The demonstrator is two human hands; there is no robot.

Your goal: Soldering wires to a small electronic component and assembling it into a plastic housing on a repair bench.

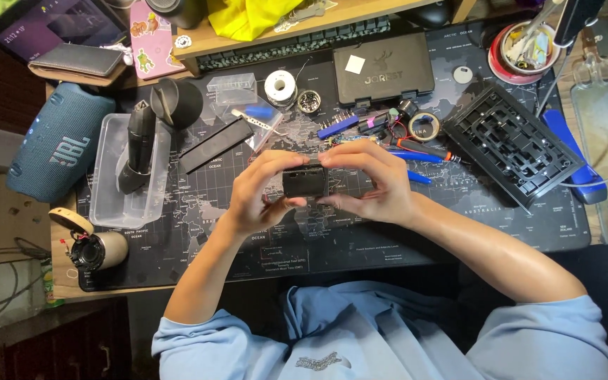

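A single head-worn camera looks almost straight down from above the person's chest onto a dark desk mat. The person's blue sleeves fill the bottom edge, and a shelf edge lies at the top, so the view faces forward and down. It sits fairly near; both hands are mid-frame. Wide-angle bending seems to curve the sides, though that is hard to confirm.

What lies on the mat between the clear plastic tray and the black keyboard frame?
In the head view, both hands, left and right, hold a small black part there.
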